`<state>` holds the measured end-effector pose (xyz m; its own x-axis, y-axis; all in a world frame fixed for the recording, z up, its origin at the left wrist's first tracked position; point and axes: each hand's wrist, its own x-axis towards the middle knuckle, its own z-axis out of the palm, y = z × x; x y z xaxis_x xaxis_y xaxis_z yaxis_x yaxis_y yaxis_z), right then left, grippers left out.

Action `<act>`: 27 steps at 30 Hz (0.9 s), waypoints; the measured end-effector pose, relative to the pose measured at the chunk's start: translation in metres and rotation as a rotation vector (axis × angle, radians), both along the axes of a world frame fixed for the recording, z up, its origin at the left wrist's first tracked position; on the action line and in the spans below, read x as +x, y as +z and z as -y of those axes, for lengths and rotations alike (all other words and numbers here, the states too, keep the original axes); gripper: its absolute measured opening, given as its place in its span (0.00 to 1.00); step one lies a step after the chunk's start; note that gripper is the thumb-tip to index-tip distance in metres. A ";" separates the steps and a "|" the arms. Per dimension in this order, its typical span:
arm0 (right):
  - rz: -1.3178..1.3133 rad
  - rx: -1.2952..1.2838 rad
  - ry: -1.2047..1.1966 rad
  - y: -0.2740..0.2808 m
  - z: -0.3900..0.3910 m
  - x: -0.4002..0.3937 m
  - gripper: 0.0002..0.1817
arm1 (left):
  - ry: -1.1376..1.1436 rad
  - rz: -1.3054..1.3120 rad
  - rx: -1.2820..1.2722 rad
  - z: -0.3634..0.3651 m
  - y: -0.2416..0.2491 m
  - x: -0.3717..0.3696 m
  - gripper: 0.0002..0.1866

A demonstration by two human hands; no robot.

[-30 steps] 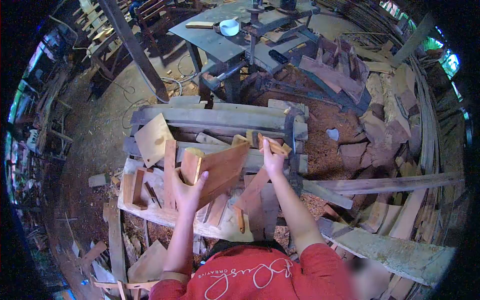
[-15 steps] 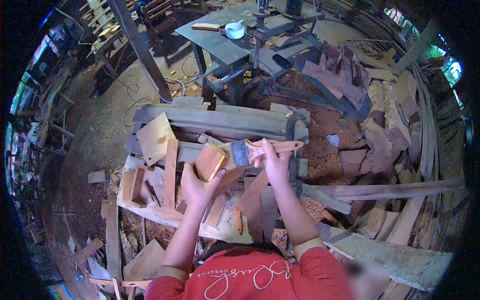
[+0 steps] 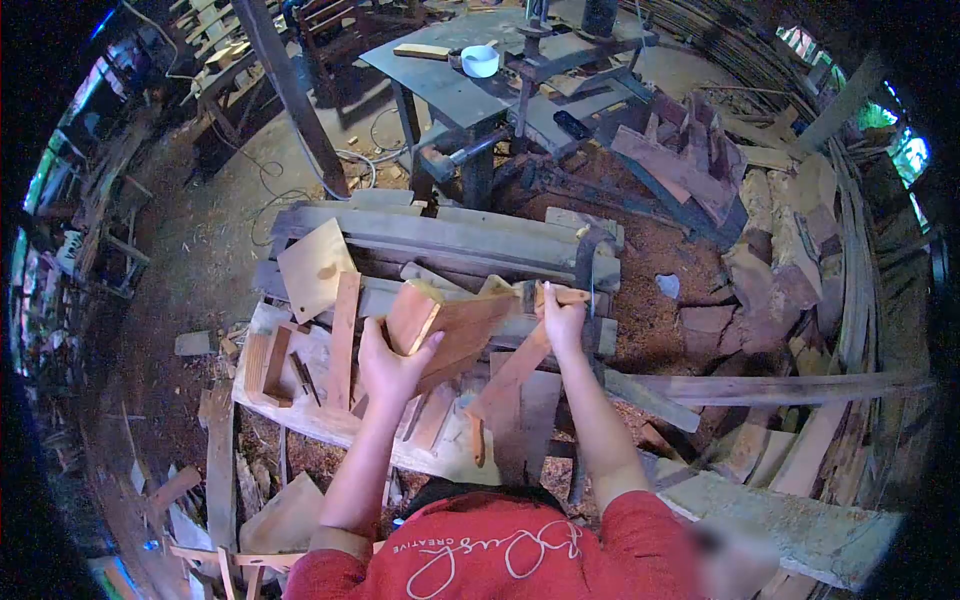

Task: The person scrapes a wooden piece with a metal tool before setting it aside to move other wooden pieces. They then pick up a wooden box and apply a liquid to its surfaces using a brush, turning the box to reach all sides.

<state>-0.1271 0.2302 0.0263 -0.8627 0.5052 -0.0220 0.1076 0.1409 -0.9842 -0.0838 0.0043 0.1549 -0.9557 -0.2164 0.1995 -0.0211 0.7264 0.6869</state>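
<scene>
My left hand (image 3: 392, 362) grips the near left end of a reddish-brown wooden block (image 3: 462, 326), thumb on one side and fingers on the other. The block is tilted up above the low bench, its long face turned toward my right hand. In my right hand (image 3: 563, 322) is a wide paintbrush (image 3: 572, 296) with a wooden handle. The bristle end points left and meets the far right end of the block. Below lie a narrow reddish wood strip (image 3: 512, 372) and a small tool with an orange handle (image 3: 476, 440).
A pale square board (image 3: 315, 268) and a small wooden frame (image 3: 268, 368) rest on the bench's left part. A metal table (image 3: 440, 85) beyond carries a white bowl (image 3: 480, 61). Scrap wood (image 3: 690, 160) is heaped at right; a long plank (image 3: 770, 388) reaches toward the bench.
The paintbrush has moved right along the block, from near its left end to its far right end, and turned so its wide side shows less. My left hand keeps its hold.
</scene>
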 end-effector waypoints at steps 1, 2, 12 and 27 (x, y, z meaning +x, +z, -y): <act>0.001 0.002 0.004 0.009 0.004 0.001 0.12 | -0.011 -0.020 -0.047 0.001 -0.004 -0.001 0.31; -0.065 0.054 0.042 0.025 0.013 0.002 0.13 | -0.008 -0.019 -0.044 0.000 -0.010 -0.002 0.31; -0.263 -0.448 0.210 0.119 0.067 0.026 0.11 | 0.078 0.006 -0.043 -0.005 -0.007 -0.014 0.32; 0.046 -0.472 -0.131 -0.051 0.052 0.025 0.09 | 0.146 0.133 0.049 0.021 -0.018 -0.052 0.31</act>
